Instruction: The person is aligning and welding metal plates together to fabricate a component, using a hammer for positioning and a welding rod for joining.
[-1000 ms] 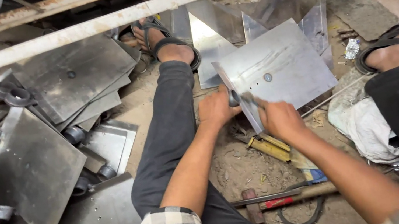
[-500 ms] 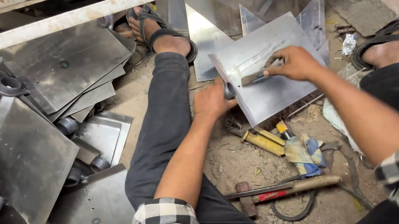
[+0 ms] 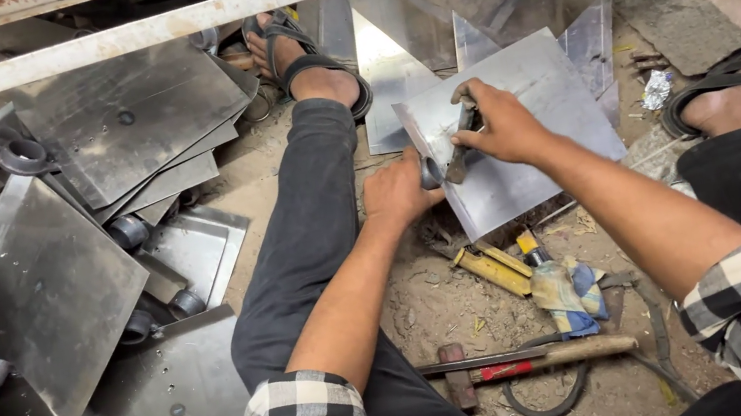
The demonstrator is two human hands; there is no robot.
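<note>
Head view: left hand grips the near edge of a square steel sheet propped on the dirt floor between the legs, beside a small metal ring. Right hand is clenched on a dark tool, probably a wrench or clamp, hard to tell. Risk: sheet edge is bare; if the tool slips, the left fingers take the cut. Hammer lies near the knees.

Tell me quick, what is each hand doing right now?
Left hand: closed, gripping the edge of the metal sheet by a small ring fitting.
Right hand: closed around a dark hand tool, pressed on the sheet.
</note>
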